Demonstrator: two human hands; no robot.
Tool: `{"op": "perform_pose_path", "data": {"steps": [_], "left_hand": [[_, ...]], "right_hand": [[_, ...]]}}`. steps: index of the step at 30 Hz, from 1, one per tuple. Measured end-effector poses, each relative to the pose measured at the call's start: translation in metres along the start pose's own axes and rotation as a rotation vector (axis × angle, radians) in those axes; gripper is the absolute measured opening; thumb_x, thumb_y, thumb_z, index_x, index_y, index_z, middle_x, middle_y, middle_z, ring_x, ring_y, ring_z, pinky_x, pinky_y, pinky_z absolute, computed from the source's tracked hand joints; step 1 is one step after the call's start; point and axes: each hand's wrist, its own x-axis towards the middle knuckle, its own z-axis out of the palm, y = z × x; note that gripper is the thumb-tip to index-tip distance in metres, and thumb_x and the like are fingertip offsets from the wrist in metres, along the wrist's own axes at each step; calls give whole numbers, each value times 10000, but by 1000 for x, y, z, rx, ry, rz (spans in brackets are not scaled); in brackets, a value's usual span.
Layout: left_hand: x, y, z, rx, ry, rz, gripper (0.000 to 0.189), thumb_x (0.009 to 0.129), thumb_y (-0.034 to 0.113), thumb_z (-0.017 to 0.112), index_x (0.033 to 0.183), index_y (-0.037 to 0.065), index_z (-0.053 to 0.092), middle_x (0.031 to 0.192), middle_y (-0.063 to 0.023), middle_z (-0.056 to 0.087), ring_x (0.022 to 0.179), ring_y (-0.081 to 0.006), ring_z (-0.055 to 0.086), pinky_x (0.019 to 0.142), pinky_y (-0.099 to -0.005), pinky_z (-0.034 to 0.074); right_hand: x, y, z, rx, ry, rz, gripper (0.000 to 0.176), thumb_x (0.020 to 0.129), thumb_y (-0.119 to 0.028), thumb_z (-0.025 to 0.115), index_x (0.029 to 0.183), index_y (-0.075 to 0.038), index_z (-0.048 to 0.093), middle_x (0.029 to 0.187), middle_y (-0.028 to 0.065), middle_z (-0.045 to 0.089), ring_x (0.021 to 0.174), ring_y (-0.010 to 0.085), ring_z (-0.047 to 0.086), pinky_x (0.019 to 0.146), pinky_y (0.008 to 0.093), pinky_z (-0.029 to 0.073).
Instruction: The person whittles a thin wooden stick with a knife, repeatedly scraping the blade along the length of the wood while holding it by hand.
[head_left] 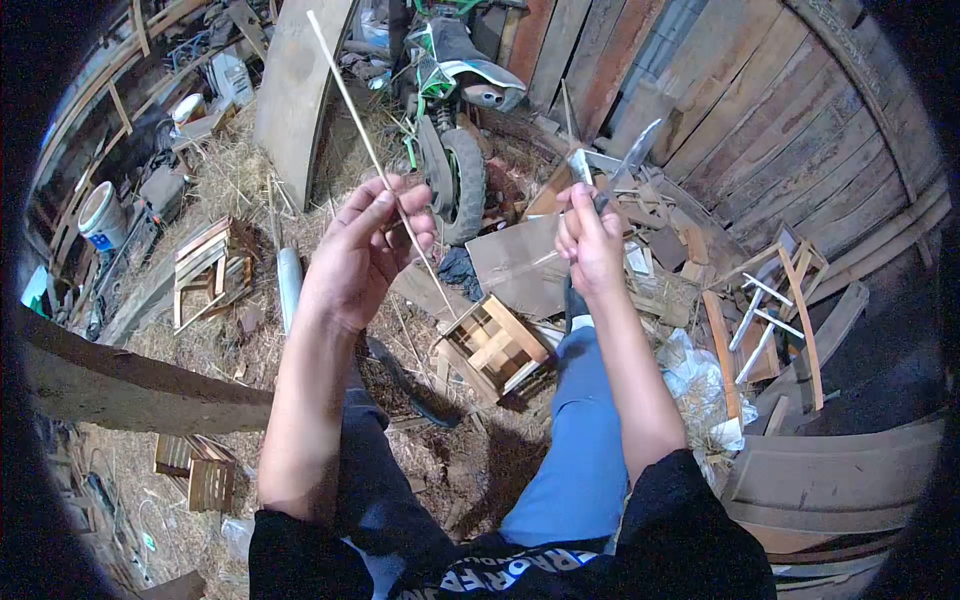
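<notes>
My left hand pinches a long, thin wooden stick between thumb and fingers. The stick slants from the upper left down toward a small slatted wooden crate on the ground between my legs. Closed around a knife, my right hand is raised to the right, apart from the stick. The blade points up and to the right, while most of the handle is hidden by my fingers. Below the right hand lies a flat brown cardboard sheet.
A green and white motorbike stands ahead by the plank wall. More slatted crates lie left on the straw-covered ground. A white bucket is farther left. Scrap wood and a plastic bag lie right.
</notes>
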Motion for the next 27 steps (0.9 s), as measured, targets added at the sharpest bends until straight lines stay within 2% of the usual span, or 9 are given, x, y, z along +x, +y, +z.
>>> {"op": "perform_pose_path", "data": {"steps": [1, 6, 10, 15, 16, 20, 23, 27], "left_hand": [[-1, 0, 2, 28, -23, -6, 213, 1037, 169, 515, 1228, 77, 536, 1161, -101, 669, 935, -202, 680, 830, -334, 570], [-6, -9, 10, 151, -37, -27, 166, 1034, 167, 529, 1164, 71, 565, 923, -29, 631, 766, -140, 623, 719, -277, 518], [-13, -13, 20, 288, -23, -137, 143, 1032, 179, 539, 1112, 70, 585, 915, -15, 632, 752, -133, 617, 684, -265, 502], [-18, -23, 25, 448, -101, -143, 150, 1013, 211, 592, 1056, 70, 618, 897, -8, 633, 716, -102, 587, 635, -239, 471], [-18, -26, 25, 460, -110, -144, 154, 1012, 215, 594, 1056, 70, 619, 895, -8, 633, 713, -100, 583, 630, -236, 467], [-19, -29, 29, 514, -117, -167, 169, 1011, 231, 602, 1063, 71, 620, 878, 3, 628, 675, -73, 546, 599, -217, 436], [-18, -31, 28, 526, -134, -160, 163, 1010, 229, 603, 1062, 75, 620, 868, 13, 620, 659, -57, 522, 581, -214, 415], [-17, -33, 27, 533, -112, -165, 142, 1008, 213, 605, 1055, 80, 620, 858, 23, 612, 645, -47, 497, 565, -209, 392]], "right_hand": [[-1, -1, 1, -8, -10, 5, 280, 1043, -314, 544, 942, -58, 589, 540, -83, 317, 418, 36, 304, 399, 231, 269], [-3, 1, -1, -156, -151, -1, 420, 1056, -412, 466, 911, -47, 614, 555, -75, 358, 456, 34, 332, 423, 226, 275], [-6, 0, -1, -274, -297, 6, 432, 1062, -401, 447, 860, -52, 600, 579, -72, 378, 511, 31, 360, 482, 224, 293], [-15, -11, 9, -429, -411, 25, 429, 1064, -383, 450, 808, -67, 590, 670, -67, 456, 615, 32, 400, 581, 222, 334], [-13, -6, 6, -443, -444, 11, 375, 1057, -343, 487, 833, -66, 605, 738, -55, 511, 671, 39, 445, 626, 224, 377], [-12, 4, 5, -538, -480, 14, 286, 1032, -270, 564, 870, -41, 622, 786, -42, 557, 748, 49, 509, 672, 243, 428], [-12, 14, 7, -464, -484, -38, 306, 1032, -284, 567, 865, -33, 624, 770, -46, 556, 732, 47, 502, 662, 244, 423], [-11, 17, 8, -521, -446, -47, 319, 1030, -287, 574, 852, -27, 628, 727, -51, 540, 688, 47, 486, 615, 262, 406]]}}
